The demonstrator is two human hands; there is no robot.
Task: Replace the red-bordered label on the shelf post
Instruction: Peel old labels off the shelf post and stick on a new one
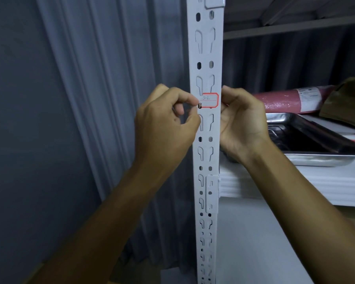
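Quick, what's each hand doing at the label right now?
Left hand: fingertips pinched at the left edge of the red-bordered label.
Right hand: curled at the shelf post, by the label's right edge; grip cannot be told.

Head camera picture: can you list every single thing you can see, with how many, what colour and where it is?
shelf post: one, white, upright in the middle
label: one, white with red border, stuck on the post
metal tray: one, silver, on the shelf at right
roll: one, dark pink, behind the tray
wall: grey, ribbed, at left
left hand: one, fingertips pinched at the label's left edge
right hand: one, beside the label's right edge
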